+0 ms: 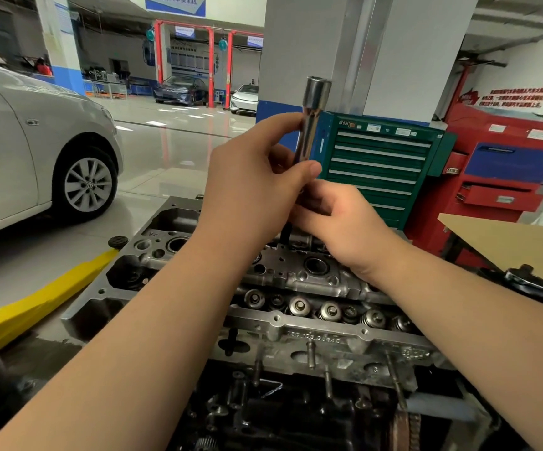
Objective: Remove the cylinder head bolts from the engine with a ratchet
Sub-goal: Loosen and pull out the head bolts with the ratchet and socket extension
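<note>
A long chrome socket (313, 118) stands upright above the engine, its open end up. My left hand (257, 183) grips its lower half between thumb and fingers. Just below, my right hand (335, 219) curls round a dark shaft (285, 234) that runs down from the socket toward the cylinder head (296, 317); the shaft's upper part is hidden in my fingers. The grey head lies below my forearms, with valve springs in a row and round bores along its top. A ratchet (530, 281) lies at the right edge, beside the engine.
A green tool cabinet (380, 167) and a red cabinet (504, 177) stand behind the engine. A brown board (517, 242) juts in at right. A yellow jack (45, 297) lies on the floor at left, near a silver car (36, 148).
</note>
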### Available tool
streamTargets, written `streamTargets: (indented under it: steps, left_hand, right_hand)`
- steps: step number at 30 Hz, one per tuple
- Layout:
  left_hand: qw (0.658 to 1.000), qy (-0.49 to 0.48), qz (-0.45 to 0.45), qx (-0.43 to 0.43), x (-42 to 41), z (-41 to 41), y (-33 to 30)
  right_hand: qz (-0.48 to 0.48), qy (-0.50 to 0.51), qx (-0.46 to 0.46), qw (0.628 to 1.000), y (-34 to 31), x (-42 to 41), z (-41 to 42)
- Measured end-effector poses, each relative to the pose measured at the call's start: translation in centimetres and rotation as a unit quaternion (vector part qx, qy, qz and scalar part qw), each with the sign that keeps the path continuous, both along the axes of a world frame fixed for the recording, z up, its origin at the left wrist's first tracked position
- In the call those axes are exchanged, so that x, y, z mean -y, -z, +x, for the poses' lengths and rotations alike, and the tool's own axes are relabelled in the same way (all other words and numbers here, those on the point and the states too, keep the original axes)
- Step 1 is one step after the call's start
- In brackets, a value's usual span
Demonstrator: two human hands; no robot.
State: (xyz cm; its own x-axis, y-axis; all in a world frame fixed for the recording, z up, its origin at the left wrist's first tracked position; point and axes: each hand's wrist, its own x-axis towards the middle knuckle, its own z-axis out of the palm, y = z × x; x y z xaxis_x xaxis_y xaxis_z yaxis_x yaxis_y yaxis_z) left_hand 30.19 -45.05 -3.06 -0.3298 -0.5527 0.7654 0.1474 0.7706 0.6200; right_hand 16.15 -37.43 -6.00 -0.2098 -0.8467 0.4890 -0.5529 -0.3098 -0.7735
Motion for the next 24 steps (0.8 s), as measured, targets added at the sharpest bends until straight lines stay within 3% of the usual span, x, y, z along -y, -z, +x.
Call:
streamTargets:
  steps: [3, 9, 16, 21, 24]
  left_hand:
    - [1.000, 0.004, -0.002, 0.010, 0.18, 0.05, -0.06]
    - [0.996, 0.082, 0.021, 0.015, -0.24, -0.06, -0.03]
    - [0.999, -0.039, -0.002, 0.009, 0.28, 0.12, -0.17]
    - [0.998, 0.043, 0.039, 0.030, -0.18, 0.16, -0.30]
    - [0.999, 0.036, 0.026, 0.024, -0.52, -0.04, -0.25]
  right_hand:
    - [0.014, -0.007, 0.008, 1.000, -0.11, -0.11, -0.17]
    - [-0.044, 0.077, 0.002, 0.996, -0.26, 0.21, 0.15]
    - [-0.001, -0.018, 0.015, 1.000, 0.09, 0.10, -0.20]
    - [-0.023, 0.073, 0.020, 0.997, 0.03, 0.38, -0.34]
    - [-0.021, 0.061, 0.022, 0.998, 0.07, 0.43, -0.30]
